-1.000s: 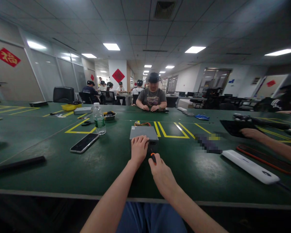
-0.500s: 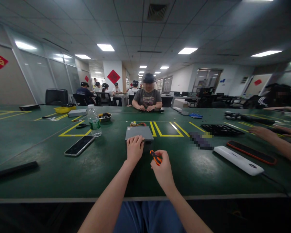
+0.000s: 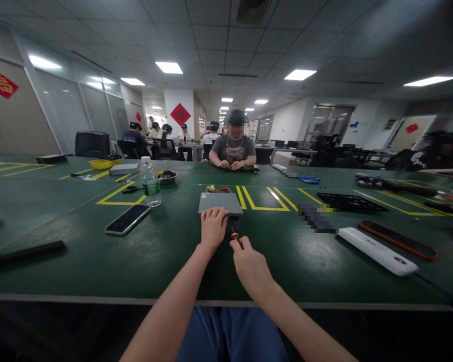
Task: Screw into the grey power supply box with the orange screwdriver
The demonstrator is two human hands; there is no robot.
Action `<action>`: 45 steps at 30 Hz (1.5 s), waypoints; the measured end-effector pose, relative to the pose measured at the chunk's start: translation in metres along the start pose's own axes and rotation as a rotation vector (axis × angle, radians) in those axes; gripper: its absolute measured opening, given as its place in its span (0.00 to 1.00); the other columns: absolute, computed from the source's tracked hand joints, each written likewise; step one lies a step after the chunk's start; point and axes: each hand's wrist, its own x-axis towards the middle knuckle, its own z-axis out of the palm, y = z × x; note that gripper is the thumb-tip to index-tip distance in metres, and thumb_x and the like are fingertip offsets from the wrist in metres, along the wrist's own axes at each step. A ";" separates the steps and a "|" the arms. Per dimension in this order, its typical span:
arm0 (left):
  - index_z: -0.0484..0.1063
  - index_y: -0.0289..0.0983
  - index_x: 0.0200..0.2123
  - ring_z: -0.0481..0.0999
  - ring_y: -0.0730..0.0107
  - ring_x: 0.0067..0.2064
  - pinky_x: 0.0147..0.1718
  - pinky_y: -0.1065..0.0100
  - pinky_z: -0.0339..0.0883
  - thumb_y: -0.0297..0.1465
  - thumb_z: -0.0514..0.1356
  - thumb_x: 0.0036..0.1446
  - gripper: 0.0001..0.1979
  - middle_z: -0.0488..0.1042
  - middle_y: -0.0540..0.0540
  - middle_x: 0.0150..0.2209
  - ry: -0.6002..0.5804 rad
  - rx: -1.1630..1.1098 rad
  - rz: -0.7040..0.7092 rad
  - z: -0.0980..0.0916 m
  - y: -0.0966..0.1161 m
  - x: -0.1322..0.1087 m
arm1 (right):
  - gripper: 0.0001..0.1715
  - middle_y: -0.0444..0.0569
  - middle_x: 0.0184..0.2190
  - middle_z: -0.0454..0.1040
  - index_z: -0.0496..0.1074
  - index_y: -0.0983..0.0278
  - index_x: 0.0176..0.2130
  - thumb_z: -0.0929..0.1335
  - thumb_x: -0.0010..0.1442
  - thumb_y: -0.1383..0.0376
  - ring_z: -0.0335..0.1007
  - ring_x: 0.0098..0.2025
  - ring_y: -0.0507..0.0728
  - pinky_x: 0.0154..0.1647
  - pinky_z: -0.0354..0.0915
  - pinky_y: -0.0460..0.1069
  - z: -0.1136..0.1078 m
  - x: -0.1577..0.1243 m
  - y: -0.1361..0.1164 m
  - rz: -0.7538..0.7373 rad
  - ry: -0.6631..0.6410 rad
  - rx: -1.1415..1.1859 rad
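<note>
Grey, the rectangular metal-looking box (image 3: 224, 200) is sitting on the green table (image 3: 162, 271), probably heavy and stiff, best held by opposite sides, while the left hand (image 3: 213, 227) is covering its near edge, clasp untellable, and the right hand (image 3: 252, 262) is gripping an orange-and-black screwdriver (image 3: 234, 236).

Resting the left hand (image 3: 213, 223) on a grey box (image 3: 218, 200) while gripping an orange-and-black screwdriver (image 3: 234, 236) in the right hand (image 3: 252, 264) at a green table (image 3: 317, 274).
</note>
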 end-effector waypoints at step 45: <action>0.68 0.43 0.45 0.65 0.66 0.52 0.52 0.60 0.54 0.28 0.48 0.60 0.13 0.70 0.48 0.48 -0.005 -0.052 0.061 -0.006 -0.003 -0.003 | 0.12 0.47 0.33 0.72 0.70 0.63 0.36 0.59 0.58 0.68 0.70 0.32 0.52 0.34 0.64 0.46 -0.013 -0.014 0.053 -0.174 0.197 -0.191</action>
